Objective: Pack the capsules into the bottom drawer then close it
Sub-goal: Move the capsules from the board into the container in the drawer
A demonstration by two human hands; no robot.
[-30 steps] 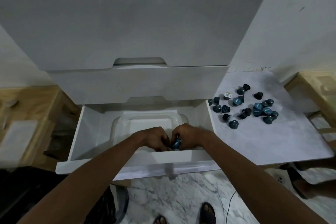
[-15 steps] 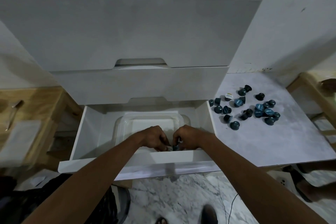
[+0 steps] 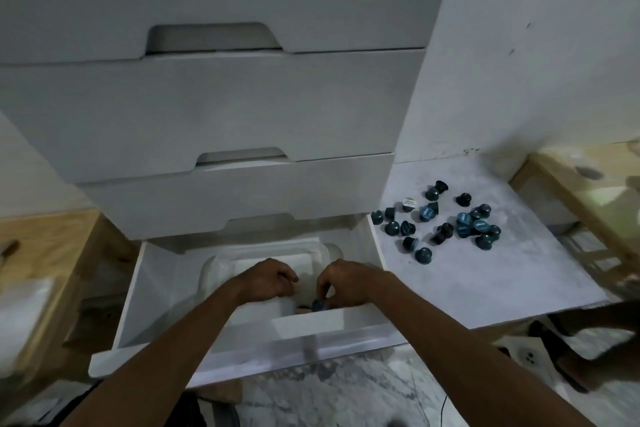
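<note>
The white bottom drawer (image 3: 242, 350) stands pulled out, with a clear plastic container (image 3: 263, 255) inside it. Both my hands are down in the drawer near its front wall. My right hand (image 3: 346, 282) pinches a dark blue capsule (image 3: 318, 304) at its fingertips, low against the front wall. My left hand (image 3: 270, 281) is curled just left of it; what it holds is hidden. Several more blue capsules (image 3: 440, 222) lie scattered on the white surface (image 3: 485, 281) to the right of the drawer.
Two shut white drawers (image 3: 221, 114) sit above the pulled-out one. A white wall (image 3: 536, 45) rises behind the capsules. Wooden furniture (image 3: 588, 184) stands at far right and wooden shelving (image 3: 45, 253) at left. Marble floor (image 3: 329, 399) lies below.
My view has tilted down and my hands have drawn slightly apart. The capsule now sits lower, at my right fingertips near the drawer's front wall.
</note>
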